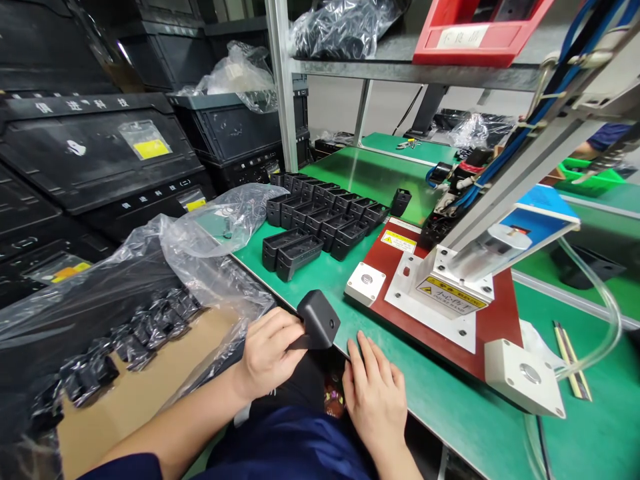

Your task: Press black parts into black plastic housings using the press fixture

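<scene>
My left hand [273, 350] is closed around a black plastic housing [320, 321], held in the air just off the bench's front edge. The end facing me has rounded corners and a small round hole. My right hand [377, 393] rests with fingers stretched out on the edge of the green bench top [430, 393], holding nothing. Beyond the hands, several open black plastic housings [300, 253] stand in rows. One more housing [401, 202] stands apart, near the press fixture [450, 287] with its red-brown base.
On my left, an open carton [195, 353] lined with clear plastic holds several wrapped black parts [133, 343]. Stacked black crates [90, 147] stand behind it. White button boxes [525, 377] sit at the fixture's front corners. A red bin [475, 40] is on the shelf above.
</scene>
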A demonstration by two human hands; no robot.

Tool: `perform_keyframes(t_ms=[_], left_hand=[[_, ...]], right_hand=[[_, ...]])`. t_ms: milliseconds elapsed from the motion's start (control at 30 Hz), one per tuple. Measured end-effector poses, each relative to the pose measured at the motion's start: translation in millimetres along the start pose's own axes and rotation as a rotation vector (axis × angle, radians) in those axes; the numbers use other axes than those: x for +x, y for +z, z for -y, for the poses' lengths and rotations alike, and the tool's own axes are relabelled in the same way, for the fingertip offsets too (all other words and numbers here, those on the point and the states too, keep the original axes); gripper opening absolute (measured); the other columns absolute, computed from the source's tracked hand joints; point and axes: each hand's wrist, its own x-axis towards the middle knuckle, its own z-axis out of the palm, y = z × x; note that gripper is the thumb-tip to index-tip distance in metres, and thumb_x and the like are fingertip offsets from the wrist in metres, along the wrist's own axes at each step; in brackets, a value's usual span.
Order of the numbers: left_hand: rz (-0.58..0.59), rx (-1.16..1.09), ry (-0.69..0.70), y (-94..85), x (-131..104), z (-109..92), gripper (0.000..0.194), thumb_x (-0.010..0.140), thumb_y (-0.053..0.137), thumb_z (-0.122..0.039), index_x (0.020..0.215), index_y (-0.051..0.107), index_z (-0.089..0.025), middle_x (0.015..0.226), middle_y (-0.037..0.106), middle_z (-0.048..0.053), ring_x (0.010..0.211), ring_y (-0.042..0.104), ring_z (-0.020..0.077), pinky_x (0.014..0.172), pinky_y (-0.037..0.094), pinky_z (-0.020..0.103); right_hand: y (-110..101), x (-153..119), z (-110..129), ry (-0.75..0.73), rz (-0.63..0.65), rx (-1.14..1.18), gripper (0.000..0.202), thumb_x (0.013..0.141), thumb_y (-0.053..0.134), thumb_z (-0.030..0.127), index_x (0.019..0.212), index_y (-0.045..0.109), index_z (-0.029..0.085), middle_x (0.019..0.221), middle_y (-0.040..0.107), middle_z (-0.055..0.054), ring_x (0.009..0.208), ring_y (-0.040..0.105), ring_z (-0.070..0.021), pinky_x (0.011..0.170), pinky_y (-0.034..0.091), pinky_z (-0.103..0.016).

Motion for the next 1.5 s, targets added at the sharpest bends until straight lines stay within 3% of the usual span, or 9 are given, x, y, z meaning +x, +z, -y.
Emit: perform_keyframes(t_ms=[100,300,533,867,1100,1300,1500], left_hand=[[-0.024,0.037,0.115,-2.6,-1.3,3.3,0.015,0.077,0.059,-0.004,0.085,0.06,-0.016,0.076,0.061,0.005,0.073,0.057,0.0166,0.062,0.048,0.027],[0.034,0.097,0.273,-7.6,2.5,5.3,0.011,0.08,0.055,-0.01,0.079,0.062,-0.018,0.077,0.064,0.006,0.078,0.058,0.0182,0.062,0.047,0.028],[0.037,0.09,0.297,-5.8,7.7,3.9,0.012,0.081,0.054,-0.01,0.079,0.064,-0.017,0.075,0.066,0.004,0.077,0.06,0.0173,0.064,0.046,0.027],[0.194,0.108,0.312,-0.5,-4.9,9.9,0.018,0.083,0.058,-0.014,0.094,0.069,-0.023,0.081,0.071,0.006,0.08,0.063,0.0192,0.068,0.045,0.03],[0.167,0.077,0.316,-2.4,1.0,5.2,0.015,0.082,0.06,-0.012,0.092,0.069,-0.019,0.081,0.072,0.005,0.079,0.063,0.0183,0.067,0.044,0.029],[0.213,0.057,0.3,-0.5,-0.7,3.2,0.021,0.082,0.061,-0.012,0.099,0.069,-0.019,0.082,0.072,0.007,0.081,0.063,0.0203,0.069,0.042,0.031],[0.402,0.022,0.326,7.2,5.3,-5.7,0.027,0.085,0.06,-0.012,0.11,0.066,-0.02,0.084,0.071,0.005,0.082,0.062,0.0196,0.071,0.038,0.031]], right_hand=[[-0.3,0.6,0.0,-0.009,-0.001,-0.009,0.031,0.097,0.044,0.02,0.124,0.058,0.017,0.134,0.057,-0.009,0.114,0.056,-0.0239,0.085,0.039,-0.037],[0.4,0.0,0.0,0.001,-0.001,-0.007,0.031,0.095,0.046,0.02,0.124,0.058,0.018,0.134,0.057,-0.009,0.116,0.056,-0.0238,0.086,0.039,-0.037],[-1.4,1.6,-0.3,-0.014,-0.014,-0.014,0.03,0.095,0.045,0.019,0.123,0.057,0.016,0.133,0.058,-0.009,0.113,0.056,-0.024,0.084,0.039,-0.037],[-1.9,0.9,-1.4,-0.02,-0.021,-0.016,0.03,0.096,0.043,0.02,0.121,0.058,0.016,0.132,0.058,-0.009,0.114,0.056,-0.0246,0.085,0.039,-0.037],[-2.9,1.9,-1.4,-0.024,-0.006,-0.009,0.031,0.095,0.041,0.019,0.122,0.057,0.016,0.133,0.058,-0.01,0.115,0.055,-0.0245,0.085,0.04,-0.037],[-12.5,1.7,-5.5,-0.026,-0.013,0.187,0.03,0.095,0.044,0.026,0.121,0.057,0.016,0.125,0.061,-0.01,0.113,0.055,-0.0245,0.085,0.042,-0.037],[-22.4,-3.8,-17.2,0.072,0.063,0.515,0.045,0.092,0.056,0.043,0.129,0.05,0.019,0.118,0.062,-0.009,0.107,0.058,-0.0227,0.084,0.049,-0.035]])
